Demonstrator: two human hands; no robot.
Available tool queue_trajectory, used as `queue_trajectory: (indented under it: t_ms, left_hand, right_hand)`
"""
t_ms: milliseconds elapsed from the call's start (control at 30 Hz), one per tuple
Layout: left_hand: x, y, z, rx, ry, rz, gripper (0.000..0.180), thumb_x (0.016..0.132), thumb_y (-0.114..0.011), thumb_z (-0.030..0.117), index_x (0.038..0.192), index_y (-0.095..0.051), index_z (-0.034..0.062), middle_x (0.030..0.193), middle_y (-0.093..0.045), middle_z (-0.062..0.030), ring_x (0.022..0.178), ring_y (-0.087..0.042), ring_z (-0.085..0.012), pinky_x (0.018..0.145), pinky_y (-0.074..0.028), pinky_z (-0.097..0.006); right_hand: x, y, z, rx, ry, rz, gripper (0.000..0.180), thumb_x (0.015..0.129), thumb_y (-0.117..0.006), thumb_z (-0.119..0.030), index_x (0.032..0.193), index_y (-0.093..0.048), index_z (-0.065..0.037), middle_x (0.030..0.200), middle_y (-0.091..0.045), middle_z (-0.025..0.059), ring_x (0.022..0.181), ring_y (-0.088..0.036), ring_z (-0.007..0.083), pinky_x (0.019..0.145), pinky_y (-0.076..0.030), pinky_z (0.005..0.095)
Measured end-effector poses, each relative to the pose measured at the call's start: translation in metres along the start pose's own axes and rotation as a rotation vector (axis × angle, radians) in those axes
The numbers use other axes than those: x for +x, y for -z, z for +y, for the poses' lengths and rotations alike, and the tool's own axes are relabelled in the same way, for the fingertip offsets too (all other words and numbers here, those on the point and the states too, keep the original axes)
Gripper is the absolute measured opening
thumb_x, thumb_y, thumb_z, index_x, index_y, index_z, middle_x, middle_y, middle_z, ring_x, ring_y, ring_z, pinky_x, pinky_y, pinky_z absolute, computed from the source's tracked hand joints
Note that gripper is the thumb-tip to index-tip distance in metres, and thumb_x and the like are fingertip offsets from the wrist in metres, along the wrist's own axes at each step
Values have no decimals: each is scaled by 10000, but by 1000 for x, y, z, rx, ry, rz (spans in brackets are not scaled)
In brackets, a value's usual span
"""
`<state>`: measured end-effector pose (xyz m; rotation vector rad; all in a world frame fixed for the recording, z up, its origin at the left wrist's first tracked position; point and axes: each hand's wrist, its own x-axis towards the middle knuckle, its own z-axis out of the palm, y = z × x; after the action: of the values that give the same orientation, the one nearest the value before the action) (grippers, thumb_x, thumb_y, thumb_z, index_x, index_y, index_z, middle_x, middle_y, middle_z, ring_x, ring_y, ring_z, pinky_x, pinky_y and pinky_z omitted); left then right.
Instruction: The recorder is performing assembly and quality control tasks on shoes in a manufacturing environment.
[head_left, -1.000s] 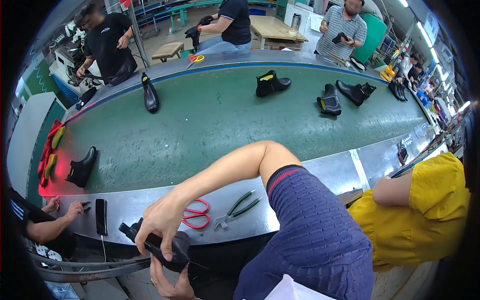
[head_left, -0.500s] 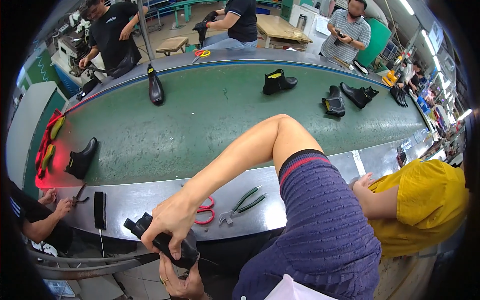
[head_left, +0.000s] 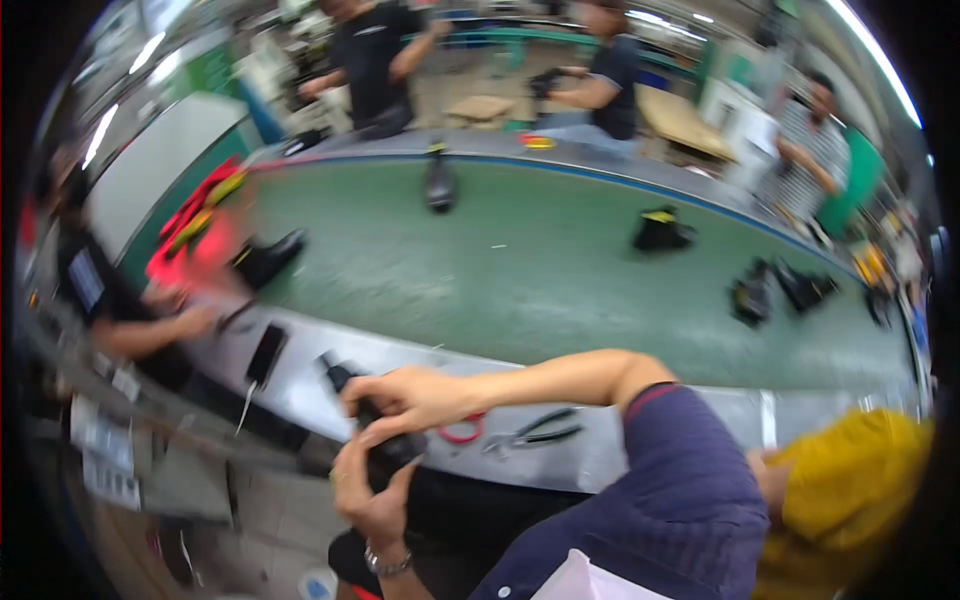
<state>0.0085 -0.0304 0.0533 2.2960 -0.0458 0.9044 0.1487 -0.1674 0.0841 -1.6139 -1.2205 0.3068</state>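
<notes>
A black ankle boot (head_left: pixel 402 452) is between my two hands, over the metal near edge of the bench. My right hand (head_left: pixel 412 398) reaches across from the right and grips the boot's upper side, fingers wrapped over it. From below, my left hand (head_left: pixel 372 492), with a ring and a bracelet, holds the lower end between thumb and fingers. Motion blur hides the boot's finer details. Just right of my hands, red-handled scissors (head_left: pixel 462 430) lie on the metal strip. Beside them are pliers (head_left: pixel 545 428) with dark green handles.
A green work surface (head_left: pixel 480 270) bears several black boots, among them one boot (head_left: pixel 662 230) at the far right. A phone (head_left: pixel 267 352) with a white cable lies left. People work around the bench; a yellow-clad person (head_left: pixel 850 490) is close on my right.
The view has swung left and blurred, so the bench appears shifted right and tilted. Both hands still hold the boot, and more of my left wrist shows.
</notes>
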Motion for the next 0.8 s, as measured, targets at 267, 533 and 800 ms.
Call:
queue_trajectory:
  t_ms: [267,533,800]
  left_hand:
    - [1,-13,-6,-56,54,-19,580,718,-804,83,1239,-578,-33,1164,-588,-148,1040,-607,-262,833,-552,-357]
    - [-4,-6,-8,-106,-3,-37,612,731,-799,133,1269,-557,-30,1300,-552,-172,1128,-583,-293,888,-525,-383]
    - [-12,-3,-6,-15,-27,-74,656,640,-761,12,1268,-572,-2,1260,-603,-179,1160,-576,-353,990,-446,-411]
  right_hand:
    - [-13,-6,31,294,-171,177,924,772,-748,-439,1473,-244,-110,703,-493,22,614,-475,133,577,-373,297]
    - [-11,12,13,444,-280,-30,1049,736,-796,-372,1497,-151,-43,765,-530,51,617,-554,147,535,-455,276]
    - [-6,13,5,619,-474,-154,986,668,-847,-201,1430,-240,-51,777,-570,76,671,-621,177,543,-530,304]
